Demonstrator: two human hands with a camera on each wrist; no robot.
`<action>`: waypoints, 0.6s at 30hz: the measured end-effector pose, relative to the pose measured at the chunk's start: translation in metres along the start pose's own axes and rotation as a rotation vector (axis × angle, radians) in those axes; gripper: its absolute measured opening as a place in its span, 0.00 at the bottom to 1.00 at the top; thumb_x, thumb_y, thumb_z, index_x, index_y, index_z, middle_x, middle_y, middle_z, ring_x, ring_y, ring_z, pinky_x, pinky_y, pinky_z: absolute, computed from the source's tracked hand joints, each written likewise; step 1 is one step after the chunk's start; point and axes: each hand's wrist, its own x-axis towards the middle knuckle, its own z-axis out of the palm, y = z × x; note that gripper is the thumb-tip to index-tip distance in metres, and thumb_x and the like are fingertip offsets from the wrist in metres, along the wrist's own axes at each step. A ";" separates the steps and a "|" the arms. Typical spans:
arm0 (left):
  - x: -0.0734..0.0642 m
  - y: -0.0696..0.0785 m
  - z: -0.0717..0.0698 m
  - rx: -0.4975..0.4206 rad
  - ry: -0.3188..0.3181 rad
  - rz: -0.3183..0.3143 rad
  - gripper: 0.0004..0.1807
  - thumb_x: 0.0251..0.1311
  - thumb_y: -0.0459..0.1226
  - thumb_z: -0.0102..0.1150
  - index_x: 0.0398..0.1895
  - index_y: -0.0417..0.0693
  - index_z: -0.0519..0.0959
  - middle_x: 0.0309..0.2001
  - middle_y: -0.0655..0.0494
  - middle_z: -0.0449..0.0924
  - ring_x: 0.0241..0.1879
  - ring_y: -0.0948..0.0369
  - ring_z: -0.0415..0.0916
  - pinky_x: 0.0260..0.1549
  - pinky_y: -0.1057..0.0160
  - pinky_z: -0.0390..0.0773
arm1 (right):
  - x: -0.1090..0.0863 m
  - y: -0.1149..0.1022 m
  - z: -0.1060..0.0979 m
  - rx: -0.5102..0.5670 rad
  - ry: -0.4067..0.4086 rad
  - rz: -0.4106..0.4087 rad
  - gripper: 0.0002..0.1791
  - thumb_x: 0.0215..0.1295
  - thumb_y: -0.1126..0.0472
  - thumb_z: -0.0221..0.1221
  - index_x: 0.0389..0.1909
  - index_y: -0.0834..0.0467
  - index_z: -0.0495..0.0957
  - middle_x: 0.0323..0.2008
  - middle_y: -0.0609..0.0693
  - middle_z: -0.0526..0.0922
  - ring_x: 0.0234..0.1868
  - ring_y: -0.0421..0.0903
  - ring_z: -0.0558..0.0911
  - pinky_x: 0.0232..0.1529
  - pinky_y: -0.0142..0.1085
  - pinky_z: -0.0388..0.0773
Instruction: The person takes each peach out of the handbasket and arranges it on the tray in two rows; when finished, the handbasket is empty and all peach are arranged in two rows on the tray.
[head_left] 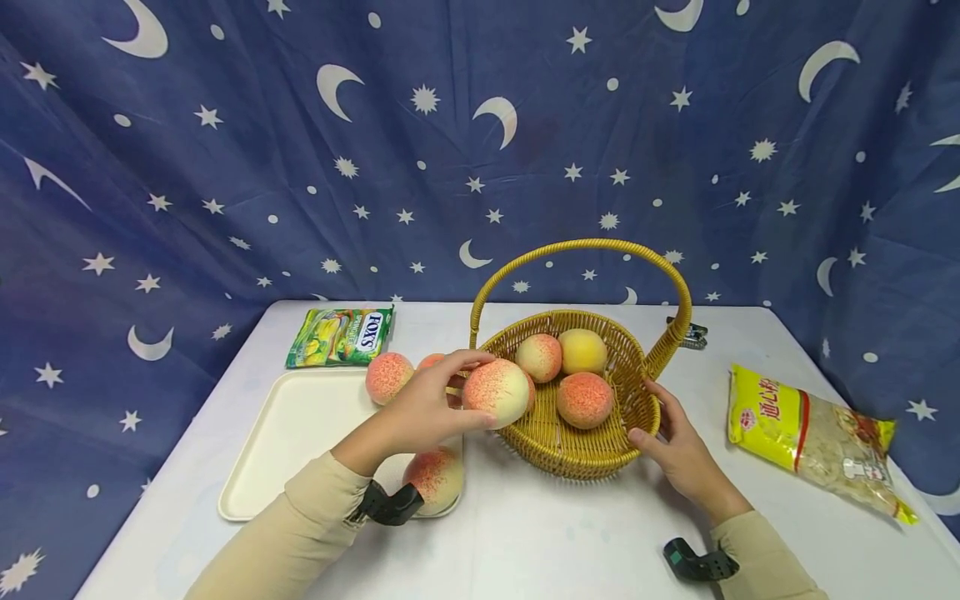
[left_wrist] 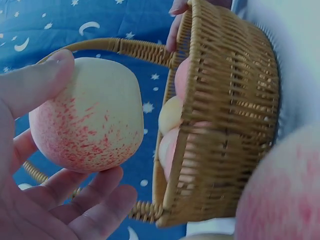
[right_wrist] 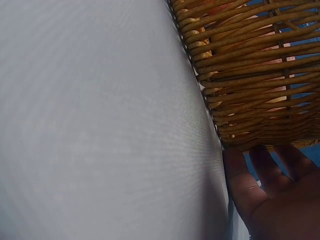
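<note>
My left hand (head_left: 431, 396) holds a pale peach with red speckles (head_left: 497, 394) at the near left rim of the wicker basket (head_left: 570, 450). In the left wrist view, thumb and fingers wrap this peach (left_wrist: 95, 112), apart from the basket wall (left_wrist: 230, 110). Several peaches lie inside the basket, among them a yellow one (head_left: 582, 351) and a red one (head_left: 585, 400); another is partly hidden behind the held peach. My right hand (head_left: 686, 454) grips the basket's right rim, thumb on the near side. Its fingers (right_wrist: 272, 167) show against the wicker.
A cream tray (head_left: 281, 450) at left bears more peaches, one (head_left: 435, 479) partly behind my left wrist and another (head_left: 388, 377) near the back. A green snack bag (head_left: 340, 337) lies behind it. At right are a yellow noodle bag (head_left: 813, 442) and a small dark object (head_left: 694, 337).
</note>
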 end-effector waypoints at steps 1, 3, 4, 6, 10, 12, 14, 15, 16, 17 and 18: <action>-0.003 0.000 -0.002 -0.003 0.012 -0.001 0.37 0.52 0.38 0.76 0.67 0.53 0.71 0.59 0.53 0.73 0.53 0.54 0.76 0.48 0.62 0.80 | 0.000 0.000 0.000 -0.001 0.001 0.000 0.46 0.72 0.62 0.58 0.80 0.58 0.39 0.74 0.74 0.47 0.72 0.74 0.51 0.66 0.70 0.48; -0.008 -0.002 -0.007 -0.006 0.034 0.000 0.38 0.52 0.37 0.76 0.67 0.51 0.71 0.61 0.52 0.72 0.54 0.52 0.75 0.47 0.63 0.81 | 0.000 0.000 0.000 0.002 0.000 -0.001 0.46 0.72 0.62 0.58 0.80 0.58 0.39 0.74 0.74 0.47 0.72 0.75 0.50 0.66 0.70 0.47; -0.011 -0.003 -0.010 -0.005 0.043 -0.001 0.38 0.52 0.36 0.76 0.67 0.51 0.71 0.61 0.51 0.72 0.54 0.52 0.76 0.47 0.63 0.81 | 0.000 0.000 0.000 0.003 -0.001 -0.001 0.46 0.72 0.62 0.58 0.80 0.58 0.38 0.74 0.74 0.47 0.72 0.74 0.50 0.66 0.70 0.47; -0.017 -0.007 -0.014 0.002 0.056 -0.003 0.37 0.52 0.37 0.76 0.67 0.49 0.70 0.62 0.51 0.73 0.54 0.51 0.76 0.47 0.61 0.81 | -0.001 0.001 0.000 0.003 -0.002 -0.001 0.46 0.72 0.62 0.58 0.80 0.58 0.38 0.74 0.73 0.47 0.72 0.74 0.50 0.66 0.70 0.47; -0.028 -0.018 -0.021 0.001 0.085 -0.012 0.37 0.53 0.36 0.75 0.67 0.49 0.70 0.61 0.51 0.72 0.51 0.53 0.77 0.48 0.58 0.80 | -0.001 0.000 -0.001 0.001 -0.004 0.003 0.46 0.72 0.62 0.58 0.80 0.58 0.38 0.74 0.73 0.46 0.72 0.74 0.50 0.66 0.70 0.47; -0.033 -0.022 -0.024 -0.003 0.101 -0.019 0.37 0.53 0.35 0.75 0.67 0.48 0.70 0.62 0.49 0.72 0.50 0.53 0.78 0.49 0.56 0.80 | 0.000 0.000 -0.001 -0.001 -0.003 0.004 0.46 0.72 0.62 0.58 0.80 0.58 0.38 0.74 0.73 0.46 0.72 0.74 0.50 0.66 0.70 0.47; -0.038 -0.027 -0.027 0.002 0.113 -0.034 0.37 0.54 0.35 0.75 0.67 0.47 0.69 0.61 0.48 0.72 0.50 0.52 0.78 0.50 0.54 0.79 | 0.000 0.001 -0.001 0.001 -0.003 0.000 0.46 0.72 0.62 0.57 0.80 0.58 0.38 0.74 0.74 0.47 0.72 0.75 0.50 0.66 0.70 0.48; -0.040 -0.029 -0.028 0.008 0.117 -0.044 0.37 0.54 0.35 0.74 0.67 0.47 0.69 0.61 0.47 0.72 0.51 0.52 0.79 0.51 0.54 0.79 | 0.000 0.001 -0.001 0.002 -0.002 -0.002 0.46 0.72 0.62 0.57 0.80 0.58 0.38 0.74 0.74 0.47 0.72 0.75 0.51 0.66 0.70 0.48; -0.043 -0.031 -0.029 0.015 0.121 -0.053 0.37 0.54 0.35 0.74 0.67 0.46 0.69 0.61 0.46 0.72 0.51 0.51 0.79 0.51 0.53 0.79 | 0.000 0.001 -0.001 0.004 -0.002 -0.004 0.45 0.72 0.62 0.57 0.80 0.59 0.38 0.74 0.74 0.47 0.72 0.75 0.51 0.66 0.70 0.48; -0.045 -0.033 -0.030 0.025 0.124 -0.062 0.37 0.54 0.36 0.74 0.67 0.45 0.69 0.61 0.45 0.71 0.51 0.51 0.79 0.52 0.53 0.79 | 0.000 0.001 -0.001 0.003 -0.002 -0.005 0.45 0.72 0.63 0.57 0.80 0.59 0.39 0.74 0.74 0.47 0.72 0.75 0.51 0.66 0.70 0.48; -0.047 -0.035 -0.031 0.030 0.127 -0.069 0.37 0.54 0.36 0.74 0.66 0.45 0.68 0.61 0.45 0.71 0.52 0.50 0.79 0.52 0.52 0.79 | 0.000 0.001 0.000 0.003 -0.002 -0.005 0.45 0.72 0.63 0.57 0.80 0.59 0.39 0.74 0.74 0.47 0.72 0.75 0.51 0.66 0.70 0.48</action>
